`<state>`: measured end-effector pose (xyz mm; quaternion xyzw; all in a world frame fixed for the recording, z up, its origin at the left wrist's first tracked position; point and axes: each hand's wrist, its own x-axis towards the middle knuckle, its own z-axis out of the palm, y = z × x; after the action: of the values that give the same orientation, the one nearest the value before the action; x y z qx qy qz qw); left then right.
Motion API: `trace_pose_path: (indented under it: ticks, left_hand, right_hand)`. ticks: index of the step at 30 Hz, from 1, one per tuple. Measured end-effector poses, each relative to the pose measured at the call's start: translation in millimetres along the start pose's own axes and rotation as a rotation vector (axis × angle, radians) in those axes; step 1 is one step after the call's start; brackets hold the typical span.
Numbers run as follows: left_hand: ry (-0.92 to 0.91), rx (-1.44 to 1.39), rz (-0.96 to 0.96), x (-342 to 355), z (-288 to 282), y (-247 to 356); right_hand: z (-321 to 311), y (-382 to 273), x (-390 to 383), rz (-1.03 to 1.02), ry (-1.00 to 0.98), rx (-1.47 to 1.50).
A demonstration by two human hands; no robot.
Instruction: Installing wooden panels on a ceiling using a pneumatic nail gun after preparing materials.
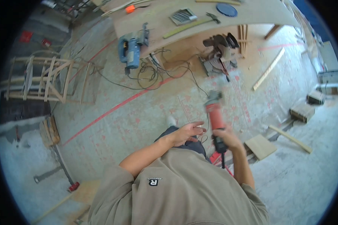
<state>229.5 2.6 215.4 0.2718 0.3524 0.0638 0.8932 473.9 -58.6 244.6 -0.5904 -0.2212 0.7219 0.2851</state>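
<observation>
My right hand (229,138) grips a red-and-black power tool (215,116), which looks like an angle grinder, by its black body. Its grey head points away from me and is blurred, and a black cord hangs from the rear. My left hand (189,133) hovers in front of my body, just left of the grinder, with its fingers loosely apart and nothing in them. A thin cord runs down near my left fingers to the floor.
A wooden worktable (259,15) holds a blue power tool (133,52) and a hammer (213,18). Below are a mitre saw (219,56) and tangled cables (150,77). A wooden frame (41,78) stands left; boards (260,147) and battens (268,69) lie right.
</observation>
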Motion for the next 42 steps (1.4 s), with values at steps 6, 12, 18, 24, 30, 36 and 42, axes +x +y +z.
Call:
trace_pose_path:
  ticks: [6, 12, 18, 24, 30, 36, 42]
  left_hand:
    - [0.225, -0.631, 0.236, -74.1, -65.8, -44.1]
    - [0.346, -0.89, 0.593, -187.3, -168.2, -42.9]
    - [0.591, -1.182, 0.977, -307.0, -304.0, -55.9]
    - [0.707, -1.144, 1.032, -413.2, -424.5, 24.3]
    - [0.645, -0.882, 1.03, -448.0, -515.2, 158.5]
    - [0.659, -0.78, 0.922, -435.8, -614.8, 295.6]
    - [0.644, -0.765, 0.823, -428.2, -704.2, 433.2]
  right_hand:
    - [164.9, -29.4, 38.1, -0.3, -0.21, -0.84]
    - [322.2, -31.7, 85.1, -0.409, -0.49, -0.911]
    - [455.2, -7.5, 153.1, 0.23, -0.7, -0.365]
    - [569.9, -44.4, 207.6, 0.157, -0.89, -0.58]
    - [672.7, -104.0, 257.3, 0.189, -0.753, -0.019]
    - [734.7, -185.4, 372.6, 0.183, -0.617, 0.168]
    - [784.2, -282.5, 470.7, 0.165, -0.62, 0.323]
